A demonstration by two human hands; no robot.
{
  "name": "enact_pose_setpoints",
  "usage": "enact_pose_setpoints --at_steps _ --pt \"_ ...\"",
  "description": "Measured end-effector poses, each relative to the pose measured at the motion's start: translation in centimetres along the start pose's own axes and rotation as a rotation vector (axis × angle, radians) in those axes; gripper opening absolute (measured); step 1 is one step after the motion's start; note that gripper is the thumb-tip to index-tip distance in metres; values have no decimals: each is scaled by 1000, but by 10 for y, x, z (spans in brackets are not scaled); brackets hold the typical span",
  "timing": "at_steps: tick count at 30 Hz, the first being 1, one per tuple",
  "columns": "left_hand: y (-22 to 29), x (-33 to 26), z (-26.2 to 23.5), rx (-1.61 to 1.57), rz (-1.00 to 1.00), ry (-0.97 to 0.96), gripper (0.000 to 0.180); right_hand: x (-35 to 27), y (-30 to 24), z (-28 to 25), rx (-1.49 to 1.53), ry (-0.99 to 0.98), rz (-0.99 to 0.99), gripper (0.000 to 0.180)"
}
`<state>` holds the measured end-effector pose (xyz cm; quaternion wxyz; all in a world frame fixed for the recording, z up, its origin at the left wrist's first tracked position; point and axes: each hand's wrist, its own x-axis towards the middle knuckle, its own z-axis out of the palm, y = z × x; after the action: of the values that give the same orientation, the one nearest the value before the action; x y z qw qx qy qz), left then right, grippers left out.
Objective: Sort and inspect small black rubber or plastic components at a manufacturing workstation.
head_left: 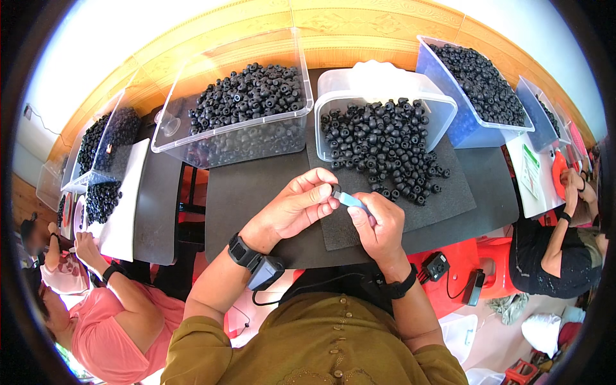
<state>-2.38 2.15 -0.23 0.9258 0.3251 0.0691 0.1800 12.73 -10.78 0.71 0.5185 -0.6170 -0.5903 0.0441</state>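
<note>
Between the thumb and fingers of my left hand [296, 206] is a small round black part [335, 190], like the hollow ones in the pile. My right hand [381, 224] grips a light-blue-handled tool [351, 201], its short pale tip touching or very close to the black part. Whether the tip is a blade I cannot tell. Both hands are over the near edge of a dark grey mat [457, 199]. Just beyond them, a heap of black parts [385, 144] spills from a clear tub [319, 131] tipped on its side toward me.
A clear bin [168, 149] of black parts stands left on the dark table [247, 212]; a bluish bin [475, 135] is at the right. Co-workers sit at both sides, a pink-sleeved person [122, 321] and a dark-clothed person [545, 256]. A cable runs from my left wrist device [264, 272].
</note>
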Motion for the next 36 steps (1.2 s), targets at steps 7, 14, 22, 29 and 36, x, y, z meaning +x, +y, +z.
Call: enact_pose_setpoints --at_steps 7,14,22,29,36 --pt "0 1 0 11 8 -4 15 0 1 2 15 17 8 12" --pt "-6 -7 12 198 -68 -189 16 2 9 1 197 117 265 17" --pt "-9 0 2 130 26 -10 15 -4 14 -5 326 18 166 20" --pt "-18 3 7 268 7 -12 16 -2 15 -5 418 -55 147 20" --pt "-19 3 7 233 -51 -35 16 -1 24 -7 549 -93 283 10"
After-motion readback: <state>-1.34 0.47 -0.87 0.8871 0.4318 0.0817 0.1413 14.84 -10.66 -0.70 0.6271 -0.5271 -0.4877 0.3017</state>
